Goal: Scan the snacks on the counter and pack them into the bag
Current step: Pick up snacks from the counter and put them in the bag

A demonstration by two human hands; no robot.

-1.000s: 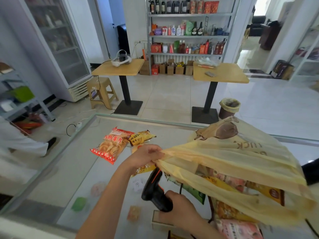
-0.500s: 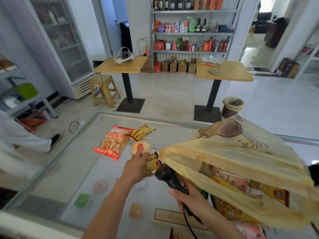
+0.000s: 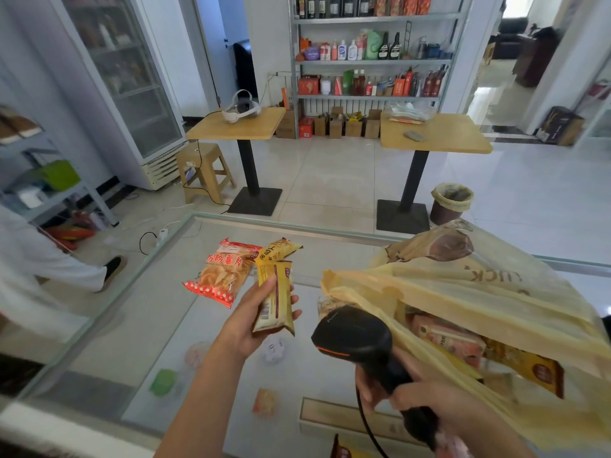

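- The left grip (image 3: 251, 322) is curling round a yellow bar (image 3: 274, 299), thumb on the near face and fingertips showing past its right edge, holding it upright above the worktop (image 3: 330, 256) with the barcode near its lower end.
- The right grip (image 3: 413, 395) is wrapping round the handle of a black scanner (image 3: 357, 338), whose head is sitting just right of the bar (its cable is trailing down below the wrist).
- The bag (image 3: 463, 292), yellow plastic, is gaping open just right of the scanner and above the right grip, with several packets showing inside.
- Just beyond the left grip, a red crisp packet (image 3: 221, 272) and a second yellow packet (image 3: 279, 251) are lying side by side on the glass.
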